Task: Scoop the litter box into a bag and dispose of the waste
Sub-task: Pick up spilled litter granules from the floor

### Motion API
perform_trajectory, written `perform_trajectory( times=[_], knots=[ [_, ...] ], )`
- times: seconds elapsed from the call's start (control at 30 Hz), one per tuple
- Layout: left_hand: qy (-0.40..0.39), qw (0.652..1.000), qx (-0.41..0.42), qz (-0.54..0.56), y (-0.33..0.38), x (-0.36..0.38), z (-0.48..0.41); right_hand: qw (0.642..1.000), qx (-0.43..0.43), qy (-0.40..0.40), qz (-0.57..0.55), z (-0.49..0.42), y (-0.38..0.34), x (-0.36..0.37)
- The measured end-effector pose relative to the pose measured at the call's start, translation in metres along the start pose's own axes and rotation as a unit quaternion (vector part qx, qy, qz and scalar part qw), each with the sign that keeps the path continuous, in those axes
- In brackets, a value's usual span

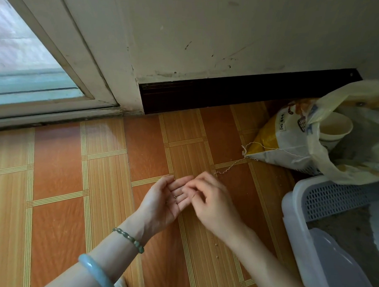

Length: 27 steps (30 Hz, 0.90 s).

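Left grip (164, 199) lies palm-up and spread over the tiled floor (58, 181), a few litter grains (175, 198) on its fingers. Right grip (206, 195) is curled, fingertips pinching at those grains. Grey litter box (298, 215) sits at right, a yellowish plastic bag (357, 163) draped at its far end.

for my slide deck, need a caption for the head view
Right hand picks litter grains from open left palm, beside the litter box.

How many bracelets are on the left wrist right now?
2. A green beaded bracelet sits nearest the left hand; a pale blue-green bangle sits further up the forearm. More could be hidden below the frame.
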<state>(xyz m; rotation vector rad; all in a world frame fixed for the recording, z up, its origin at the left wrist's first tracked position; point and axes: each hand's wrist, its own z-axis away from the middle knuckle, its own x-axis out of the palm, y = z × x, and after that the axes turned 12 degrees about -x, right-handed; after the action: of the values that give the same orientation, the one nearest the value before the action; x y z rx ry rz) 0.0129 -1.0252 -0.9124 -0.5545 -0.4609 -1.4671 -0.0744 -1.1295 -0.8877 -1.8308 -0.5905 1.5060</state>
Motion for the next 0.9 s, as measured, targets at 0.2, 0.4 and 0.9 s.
perform_trajectory(
  times=[0.2,0.4,0.9],
  knots=[
    [-0.012,1.000,-0.011,-0.010,-0.006,-0.003,0.008,0.995,0.048,0.092,0.007,0.017,0.009,-0.006],
    [-0.020,1.000,-0.007,0.012,0.000,-0.007,0.010,0.971,0.144,0.133,0.140,0.010,0.056,-0.023],
    [-0.030,0.999,0.037,0.009,0.033,0.017,0.000,0.962,0.151,0.100,0.203,-0.023,0.099,-0.033]
  ],
)
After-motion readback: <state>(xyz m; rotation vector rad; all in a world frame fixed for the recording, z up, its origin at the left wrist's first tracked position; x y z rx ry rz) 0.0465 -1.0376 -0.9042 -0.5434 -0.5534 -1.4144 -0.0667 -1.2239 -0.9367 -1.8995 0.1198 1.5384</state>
